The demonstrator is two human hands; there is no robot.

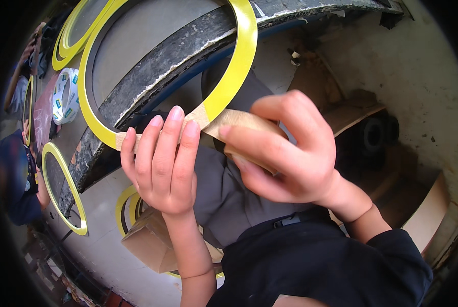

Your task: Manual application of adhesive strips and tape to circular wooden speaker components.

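A large flat yellow ring is tilted over the worn dark table edge. My left hand grips its near rim, fingers lying along the front and the thumb hidden behind. Tan paper tape covers that stretch of the rim, partly under my fingers. From there the tape runs right to a roll of masking tape, which my right hand holds between thumb and fingers. My right hand is slightly blurred, and it hides part of the roll.
More yellow rings lie at the upper left, near a white patterned tape roll. Another ring leans at the table's edge. Below are a cardboard box and more rings. Another person is at the far left.
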